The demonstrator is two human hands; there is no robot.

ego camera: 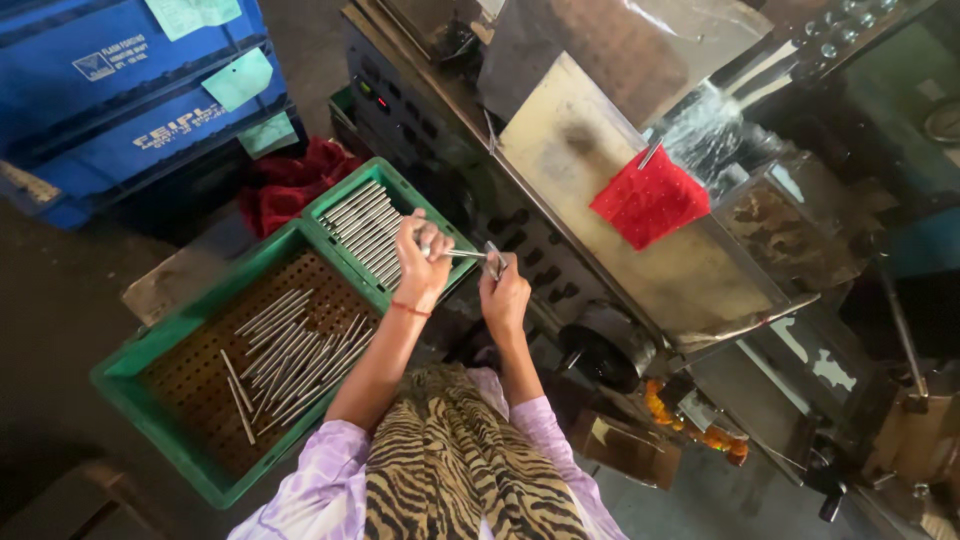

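Two green crates of metal rods, red cloth, machine

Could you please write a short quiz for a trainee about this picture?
1. True or false: the left hand holds a thin metal rod.
2. What colour is the crate that holds loose rods?
A. blue B. green C. red
3. What lies on the machine's metal plate?

Key
1. True; the right hand holds a small metal gauge at the rod's other end.
2. B.
3. A red cloth.
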